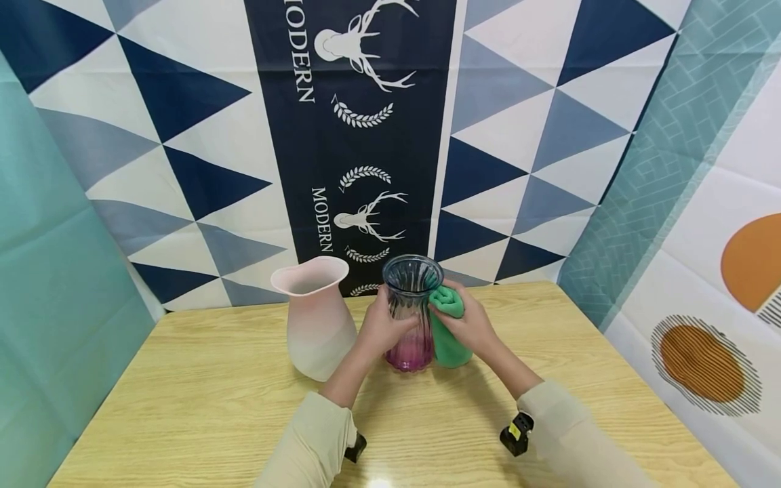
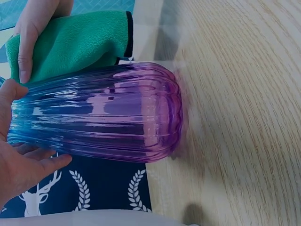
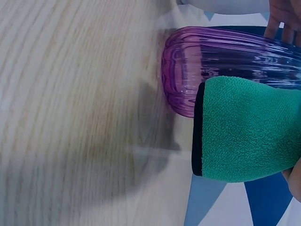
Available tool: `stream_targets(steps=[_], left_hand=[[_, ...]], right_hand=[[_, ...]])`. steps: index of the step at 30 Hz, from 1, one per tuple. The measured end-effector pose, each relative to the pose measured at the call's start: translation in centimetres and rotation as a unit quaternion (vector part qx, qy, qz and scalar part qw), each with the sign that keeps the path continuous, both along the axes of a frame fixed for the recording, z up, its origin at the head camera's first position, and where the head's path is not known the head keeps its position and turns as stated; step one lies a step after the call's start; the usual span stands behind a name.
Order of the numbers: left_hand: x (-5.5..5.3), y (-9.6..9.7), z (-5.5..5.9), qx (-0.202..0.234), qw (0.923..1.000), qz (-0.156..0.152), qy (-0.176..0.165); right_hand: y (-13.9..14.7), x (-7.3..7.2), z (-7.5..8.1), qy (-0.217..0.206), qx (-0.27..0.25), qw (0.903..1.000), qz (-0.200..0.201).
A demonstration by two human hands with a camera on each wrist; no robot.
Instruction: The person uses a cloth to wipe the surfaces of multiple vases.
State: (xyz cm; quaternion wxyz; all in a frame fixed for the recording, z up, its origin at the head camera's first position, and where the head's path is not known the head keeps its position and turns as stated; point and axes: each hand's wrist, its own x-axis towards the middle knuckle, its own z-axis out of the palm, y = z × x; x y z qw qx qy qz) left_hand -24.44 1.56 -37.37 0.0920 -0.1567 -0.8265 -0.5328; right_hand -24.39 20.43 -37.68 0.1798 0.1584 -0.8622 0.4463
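A ribbed glass vase (image 1: pixel 410 339), blue at the rim and fading to pink-purple at the base, stands upright at the back of the table. My left hand (image 1: pixel 383 325) grips its neck from the left, thumb across the front. On the vase's other side, my right hand (image 1: pixel 468 321) holds a folded green cloth (image 1: pixel 450 342) with a dark edge. The cloth (image 2: pixel 94 40) lies along the glass in the left wrist view. In the right wrist view the cloth (image 3: pixel 249 129) overlaps part of the vase (image 3: pixel 188 70).
A pink-to-white vase (image 1: pixel 320 325) with a wavy rim stands just left of the glass vase. The wooden table (image 1: pixel 213 407) reaches back to a wall hanging (image 1: pixel 366 149) with triangles and deer heads. Fabric also covers both sides.
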Motion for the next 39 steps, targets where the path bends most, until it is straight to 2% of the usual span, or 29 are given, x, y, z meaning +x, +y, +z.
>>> stream_targets(steps=[7,19,27,32,39], left_hand=[[-0.1,-0.1,0.1,-0.009,0.9995,0.013,0.027],[0.1,0.1,0.2,-0.008,0.9995,0.016,0.026],[0.0,0.2,-0.3,-0.012,0.9995,0.020,0.022],[0.0,0.4,-0.4,-0.003,0.9995,0.024,0.022],[0.2,0.9,-0.6,0.009,0.9979,0.055,0.034]], right_hand=[[0.0,0.1,-0.6,0.003,0.009,0.9999,0.005],[0.6,0.5,-2.3,-0.043,0.010,0.9988,0.020],[1.2,0.6,-3.8,-0.053,0.048,0.9971,0.026],[1.3,0.6,-4.1,-0.050,0.041,0.9976,0.025],[1.4,0.6,-3.8,-0.036,0.035,0.9986,0.012]])
